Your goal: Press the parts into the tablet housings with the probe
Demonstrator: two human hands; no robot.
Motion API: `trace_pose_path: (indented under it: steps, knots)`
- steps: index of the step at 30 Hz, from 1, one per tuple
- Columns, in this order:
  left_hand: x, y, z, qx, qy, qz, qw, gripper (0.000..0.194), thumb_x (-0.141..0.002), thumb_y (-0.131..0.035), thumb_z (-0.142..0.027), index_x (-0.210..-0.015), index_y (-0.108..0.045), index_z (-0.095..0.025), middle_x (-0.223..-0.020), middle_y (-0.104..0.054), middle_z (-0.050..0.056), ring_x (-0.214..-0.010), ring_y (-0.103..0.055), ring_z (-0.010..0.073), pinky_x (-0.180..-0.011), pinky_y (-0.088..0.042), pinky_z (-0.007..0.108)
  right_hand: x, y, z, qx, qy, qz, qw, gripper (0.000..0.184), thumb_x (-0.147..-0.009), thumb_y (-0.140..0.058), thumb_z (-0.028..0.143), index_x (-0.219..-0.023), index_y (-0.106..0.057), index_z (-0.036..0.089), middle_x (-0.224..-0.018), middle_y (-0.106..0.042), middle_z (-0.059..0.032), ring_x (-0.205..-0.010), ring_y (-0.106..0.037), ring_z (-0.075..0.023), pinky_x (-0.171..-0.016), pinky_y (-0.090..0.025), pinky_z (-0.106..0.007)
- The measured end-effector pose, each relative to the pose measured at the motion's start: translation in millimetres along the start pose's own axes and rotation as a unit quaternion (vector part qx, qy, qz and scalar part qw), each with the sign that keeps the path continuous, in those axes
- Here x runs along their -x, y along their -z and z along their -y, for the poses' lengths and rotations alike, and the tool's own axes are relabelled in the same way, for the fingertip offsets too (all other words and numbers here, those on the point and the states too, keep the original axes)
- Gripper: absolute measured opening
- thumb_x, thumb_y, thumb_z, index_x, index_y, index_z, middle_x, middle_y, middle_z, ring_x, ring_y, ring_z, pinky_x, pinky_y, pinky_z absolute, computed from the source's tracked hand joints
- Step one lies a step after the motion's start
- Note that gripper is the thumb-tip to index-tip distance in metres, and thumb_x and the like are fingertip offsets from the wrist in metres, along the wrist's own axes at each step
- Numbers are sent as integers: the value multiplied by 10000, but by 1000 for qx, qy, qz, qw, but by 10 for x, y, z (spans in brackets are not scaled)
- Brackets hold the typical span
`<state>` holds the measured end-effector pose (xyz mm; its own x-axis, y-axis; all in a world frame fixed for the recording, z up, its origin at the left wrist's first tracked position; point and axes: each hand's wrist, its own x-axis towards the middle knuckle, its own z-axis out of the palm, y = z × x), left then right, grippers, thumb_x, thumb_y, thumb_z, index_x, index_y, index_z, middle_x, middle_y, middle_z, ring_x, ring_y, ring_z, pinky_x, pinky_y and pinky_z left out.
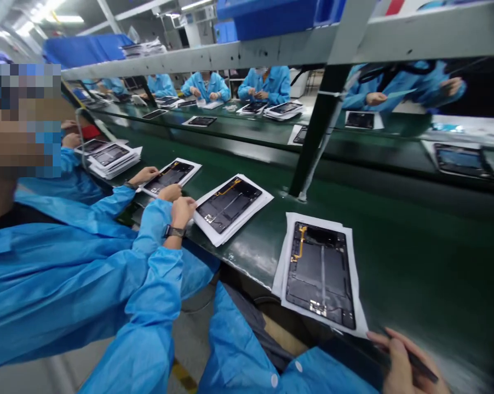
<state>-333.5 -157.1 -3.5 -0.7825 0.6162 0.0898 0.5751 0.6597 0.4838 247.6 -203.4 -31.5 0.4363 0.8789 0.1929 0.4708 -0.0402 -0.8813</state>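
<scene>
My left hand, with a watch on its wrist, reaches far left. Its fingers pinch the left edge of the white sheets under an opened tablet housing with an orange flex cable. At lower right, my right hand is closed on a slim dark pen-like tool; its exact kind is unclear. A fingertip is at the corner of other white sheets. On these lies a second opened tablet housing, with an orange cable at its upper left.
A co-worker at left has both hands on another tablet housing. More stacked housings lie beyond. A dark post rises from the green table, under a grey shelf beam. Several people in blue sit across.
</scene>
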Motion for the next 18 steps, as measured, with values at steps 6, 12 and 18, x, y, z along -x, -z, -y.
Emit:
trace_pose_path:
  steps: [6, 12, 18]
  knots:
    - [-33, -72, 108, -14, 11, -20, 1000, 113, -808, -692, -290, -800, -718, -181, -840, -761, 110, -844, -683, 262, -763, -492, 323, -25, 106, -59, 37, -28, 18, 999, 454, -890, -649, 602, -1097, -758, 213, -849, -802, -72, -716, -729, -264, -625, -546, -345]
    - [77, -55, 136, -40, -8, -70, 997, 240, -883, -598, -361, -940, -720, -163, -1005, -685, 86, -953, -610, 243, -902, -467, 343, 47, 126, -74, 0, -11, 27, 1000, 537, -896, -651, 666, -1048, -734, 158, -865, -801, -86, -809, -738, -238, -802, -538, -312]
    - [167, -58, 162, -17, 36, -129, 991, 131, -838, -613, -322, -857, -671, -206, -771, -561, 3, -867, -568, 212, -959, -488, 357, 95, 143, -140, -15, -14, 44, 999, 468, -939, -643, 605, -1079, -728, 166, -896, -801, -81, -830, -756, -225, -821, -558, -302]
